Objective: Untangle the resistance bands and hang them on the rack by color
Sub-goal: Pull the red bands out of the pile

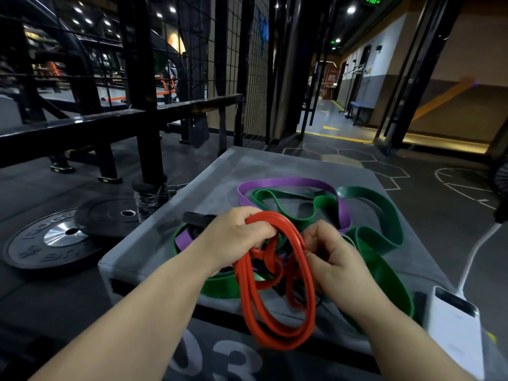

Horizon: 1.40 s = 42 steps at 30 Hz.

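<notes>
- Left hand (236,237) clenched round the top of the red bands (248,306), fingers curled over the arch of the loops.
- Right hand (330,257) pinching one red strand on the loops' right side, thumb and fingertips closed on it.
- Red loops held up over the middle of the grey box (220,171), long axis running from the hands down toward the near edge, lower end hanging in front of the near side.
- Snarl (265,257) right between the two hands, just under the left fingers, red twisted through dark and purple strands.
- Closer to the left hand, so probably hold steady with the left and work the strand free with the right.
- Purple band (288,182) and green bands (384,204) sprawled toward the far-right corner, one green loop trailing along the right edge; black band (196,217) poking out near the left edge.
- Nothing hung up yet; sorting barely begun, by the look of it.
- Risk: a hard tug on red likely to drag the whole pile along.
</notes>
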{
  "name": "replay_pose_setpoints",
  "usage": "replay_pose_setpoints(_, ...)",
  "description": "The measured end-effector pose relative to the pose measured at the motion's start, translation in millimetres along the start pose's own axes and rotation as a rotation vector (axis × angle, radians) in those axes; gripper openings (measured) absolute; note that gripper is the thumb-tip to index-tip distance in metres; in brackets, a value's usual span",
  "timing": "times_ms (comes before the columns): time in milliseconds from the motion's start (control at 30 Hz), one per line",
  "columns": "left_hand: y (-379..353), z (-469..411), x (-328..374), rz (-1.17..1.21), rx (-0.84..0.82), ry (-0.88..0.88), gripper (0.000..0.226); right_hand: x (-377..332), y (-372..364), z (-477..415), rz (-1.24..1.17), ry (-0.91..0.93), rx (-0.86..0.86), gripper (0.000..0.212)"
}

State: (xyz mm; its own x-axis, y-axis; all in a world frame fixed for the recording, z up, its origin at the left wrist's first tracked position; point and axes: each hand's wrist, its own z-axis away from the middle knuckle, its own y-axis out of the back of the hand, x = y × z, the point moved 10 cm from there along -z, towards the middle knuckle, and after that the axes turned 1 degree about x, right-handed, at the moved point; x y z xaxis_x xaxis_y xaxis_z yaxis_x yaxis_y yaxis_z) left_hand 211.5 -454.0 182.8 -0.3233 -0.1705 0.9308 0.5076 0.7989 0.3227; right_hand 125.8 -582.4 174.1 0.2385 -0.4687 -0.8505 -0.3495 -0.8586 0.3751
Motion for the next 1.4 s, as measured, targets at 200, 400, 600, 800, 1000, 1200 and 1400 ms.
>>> replay_pose_setpoints(200,0.1,3.4,8.3,-0.261,0.105,-0.017,0.043,5.9,-29.1,3.5,-0.773,-0.306,-0.157,0.043)
replay_pose_setpoints(400,-2.6,4.4,9.2,-0.248,0.078,0.014,0.03,-8.2,-28.2,6.0,-0.539,-0.188,-0.238,0.038)
replay_pose_setpoints(600,-3.3,5.6,12.0,-0.27,0.031,0.003,0.013,5.6,-21.9,4.8,-0.128,-0.146,-0.127,0.02)
replay_pose_setpoints(800,-7.2,7.0,10.1,-0.244,-0.033,-0.01,0.023,8.2,-22.3,2.9,-0.232,-0.175,-0.102,0.018)
replay_pose_setpoints(1000,-5.5,5.6,9.3,-0.295,0.013,-0.016,0.012,19.0,-21.7,3.4,-0.293,-0.239,-0.057,0.009)
replay_pose_setpoints(1200,-3.8,6.5,13.5,-0.263,0.111,-0.053,0.016,22.4,-16.1,-0.2,-0.197,-0.201,-0.012,0.013)
replay_pose_setpoints(1400,-19.4,5.9,-12.1,0.08,0.091,0.078,0.044,31.1,-15.5,-0.6,-0.476,-0.27,0.027,0.031)
